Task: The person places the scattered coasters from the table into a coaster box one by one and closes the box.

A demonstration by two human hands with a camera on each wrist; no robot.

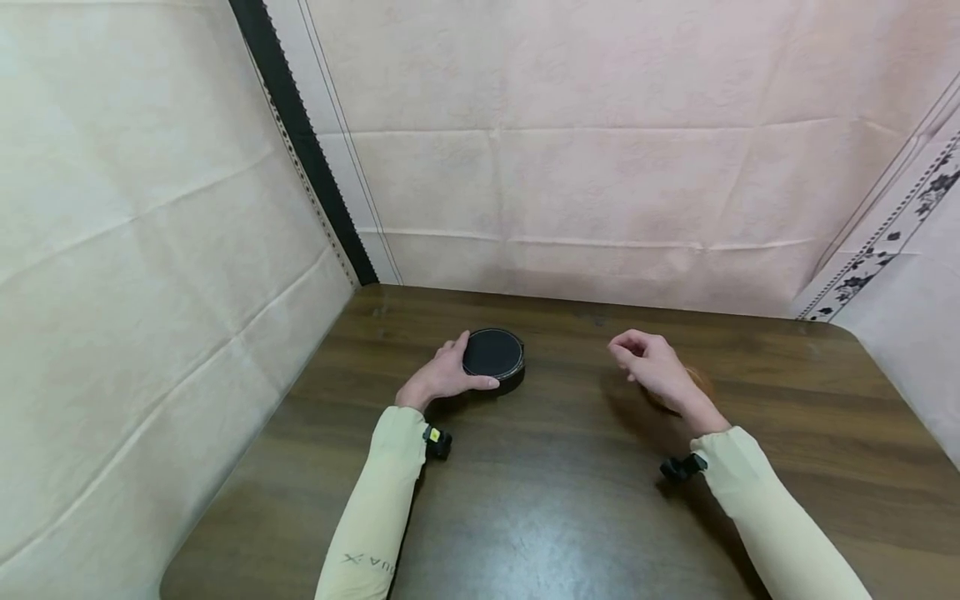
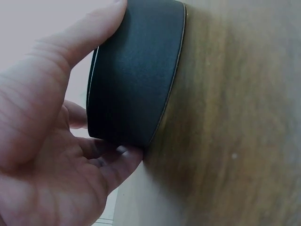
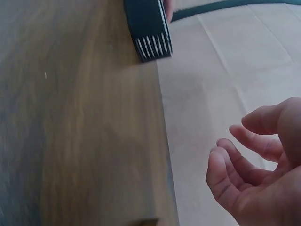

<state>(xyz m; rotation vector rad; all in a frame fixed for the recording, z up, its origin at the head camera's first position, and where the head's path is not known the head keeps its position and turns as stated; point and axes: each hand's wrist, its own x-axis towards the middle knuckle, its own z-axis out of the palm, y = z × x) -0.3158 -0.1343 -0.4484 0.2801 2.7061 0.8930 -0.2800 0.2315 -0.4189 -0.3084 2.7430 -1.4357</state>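
A low, round black box (image 1: 492, 353) with a thin light line around its top is on the wooden table, left of centre. My left hand (image 1: 444, 372) grips it from the left side, thumb at the near edge and fingers at the far edge. Its smooth dark side wall (image 2: 136, 70) fills the gap between thumb and fingers in the left wrist view. White stripes mark its other side in the right wrist view. My right hand (image 1: 654, 364) hovers above the table with loosely curled fingers, holding nothing. Beneath it lies a brown rounded thing (image 1: 701, 381), mostly hidden.
The dark wooden table (image 1: 525, 483) has rounded corners at the back. Pale creased cloth (image 1: 600, 183) hangs behind it and on both sides, with a black strip (image 1: 307, 142) at the left corner. Small black devices are strapped at both wrists, over pale sleeves.
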